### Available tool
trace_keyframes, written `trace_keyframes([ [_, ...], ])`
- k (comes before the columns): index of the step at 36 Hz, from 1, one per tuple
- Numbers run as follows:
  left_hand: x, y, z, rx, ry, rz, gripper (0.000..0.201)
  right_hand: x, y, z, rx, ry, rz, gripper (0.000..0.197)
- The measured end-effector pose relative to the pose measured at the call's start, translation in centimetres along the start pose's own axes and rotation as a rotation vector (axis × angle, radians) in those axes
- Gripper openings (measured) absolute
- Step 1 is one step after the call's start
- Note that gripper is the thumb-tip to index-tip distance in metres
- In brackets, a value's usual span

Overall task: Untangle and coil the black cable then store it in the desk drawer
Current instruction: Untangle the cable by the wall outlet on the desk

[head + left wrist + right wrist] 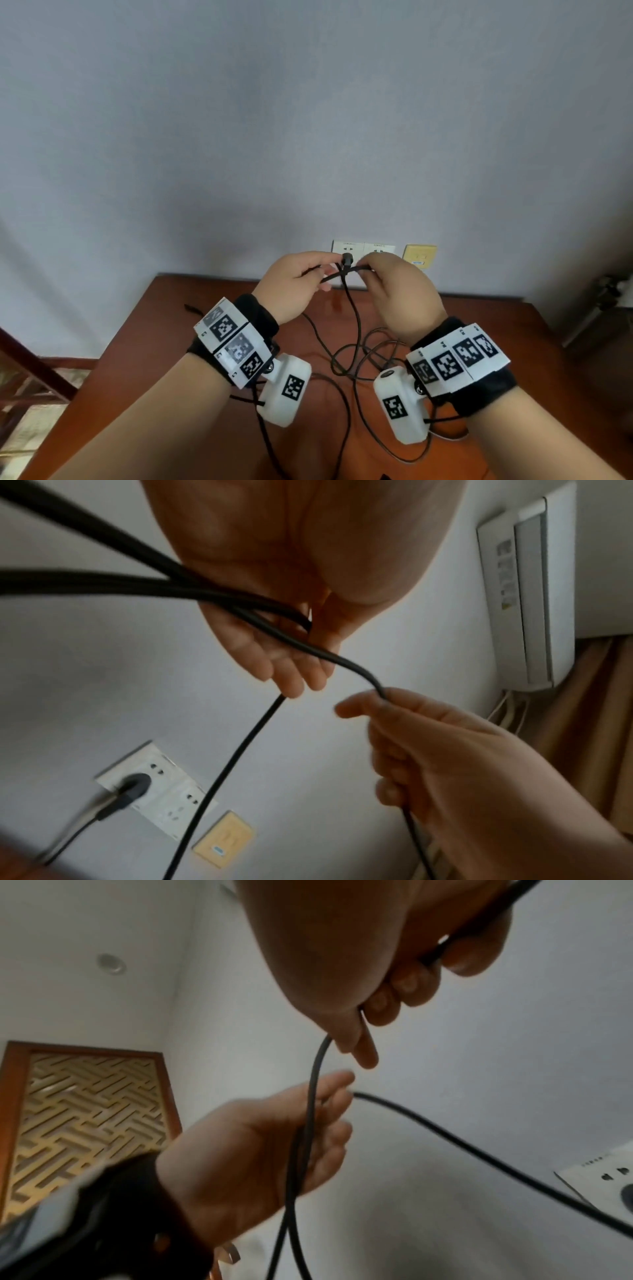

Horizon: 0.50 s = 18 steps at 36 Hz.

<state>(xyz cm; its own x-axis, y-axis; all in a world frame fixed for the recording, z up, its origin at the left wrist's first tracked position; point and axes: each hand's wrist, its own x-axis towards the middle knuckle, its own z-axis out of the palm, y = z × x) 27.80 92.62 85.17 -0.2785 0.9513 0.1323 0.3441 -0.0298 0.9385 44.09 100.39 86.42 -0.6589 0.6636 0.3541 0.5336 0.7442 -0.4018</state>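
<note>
Fingers of both hands, left hand point(297, 287) and right hand point(400, 297), pinch thin round black cable point(356, 320) above brown wooden desk point(171, 308); slack loops tangled below, nearer.

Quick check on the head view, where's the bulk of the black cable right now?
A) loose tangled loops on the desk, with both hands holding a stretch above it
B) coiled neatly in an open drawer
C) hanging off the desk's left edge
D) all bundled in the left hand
A: the black cable lies in loose loops on the desk, while the left hand and right hand hold a stretch above it.
</note>
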Motion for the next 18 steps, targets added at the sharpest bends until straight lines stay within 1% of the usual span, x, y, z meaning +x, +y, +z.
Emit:
trace_keyframes([
  [4, 0.0, -0.8, -0.7, -0.086, 0.074, -0.067, 0.035, 0.2, 0.8, -0.8, 0.124, 0.027, 0.13, 0.021],
  [7, -0.1, -1.3, -1.2, -0.151, 0.109, -0.122, 0.033, 0.2, 1.4, -1.4, 0.209, 0.1, 0.21, 0.022],
  [12, 0.0, -2.0, -1.6, -0.146, 0.172, -0.156, 0.033, 0.2, 2.8, -2.3, 0.262, 0.193, 0.307, 0.023],
  [15, 0.1, -2.4, -1.7, -0.114, 0.207, -0.161, 0.033, 0.3, 4.6, -2.5, 0.287, 0.251, 0.385, 0.022],
  [17, 0.1, -2.6, -1.9, -0.109, 0.223, -0.164, 0.034, 0.3, 5.8, -2.7, 0.282, 0.256, 0.451, 0.022],
  [18, 0.1, -2.7, -2.0, -0.111, 0.223, -0.164, 0.035, 0.2, 6.4, -2.9, 0.252, 0.221, 0.477, 0.022],
])
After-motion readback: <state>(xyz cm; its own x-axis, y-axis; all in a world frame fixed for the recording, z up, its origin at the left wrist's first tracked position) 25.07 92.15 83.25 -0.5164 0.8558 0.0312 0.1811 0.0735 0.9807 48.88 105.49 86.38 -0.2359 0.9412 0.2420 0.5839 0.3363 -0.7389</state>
